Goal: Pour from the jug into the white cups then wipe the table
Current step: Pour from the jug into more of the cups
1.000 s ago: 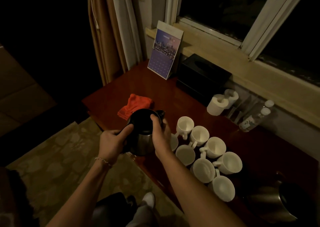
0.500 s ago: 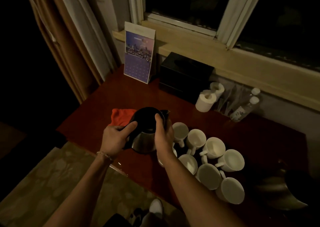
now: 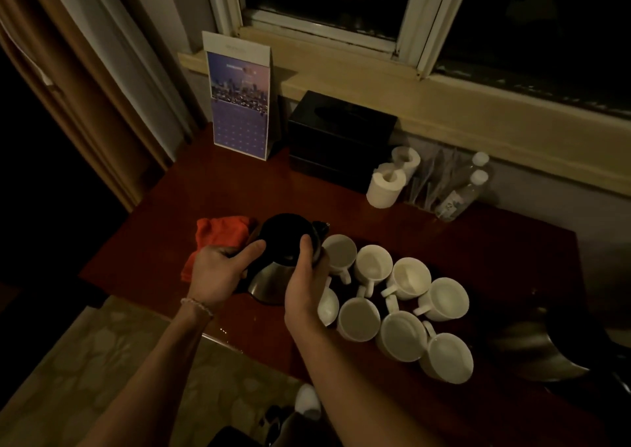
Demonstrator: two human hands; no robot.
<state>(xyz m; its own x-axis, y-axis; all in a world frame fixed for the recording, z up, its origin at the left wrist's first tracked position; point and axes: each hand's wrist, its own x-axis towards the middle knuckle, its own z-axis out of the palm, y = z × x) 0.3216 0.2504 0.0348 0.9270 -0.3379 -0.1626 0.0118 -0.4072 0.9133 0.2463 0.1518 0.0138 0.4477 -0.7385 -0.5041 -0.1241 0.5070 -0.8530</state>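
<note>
Dim light. Jug [image 3: 286, 258] held between both hands over near left part of worktop [image 3: 211, 200], lid dark, steel body tilted slightly, spout toward far right — just beside nearest cup. Whether base touches worktop: cannot tell.

Left hand [image 3: 215, 272] — forearm in from lower left, bracelet [image 3: 196, 305] at wrist, fingers curled round handle side, thumb laid across lid edge. Clamped on jug.

Right hand [image 3: 305, 289] — forearm in from lower right, palm against jug's right flank, thumb up on lid, remaining fingers wrapped behind and hidden. Also gripping jug.

Cups [image 3: 392, 299]: eight white, clustered in two rows right of jug, openings up, one partly hidden behind right hand. Contents not readable.

Red cloth [image 3: 218, 235] on worktop left of jug, partly under left hand. Calendar [image 3: 239, 105], black box [image 3: 341, 135], paper rolls [image 3: 389, 180], bottles [image 3: 467, 187] along far edge.
</note>
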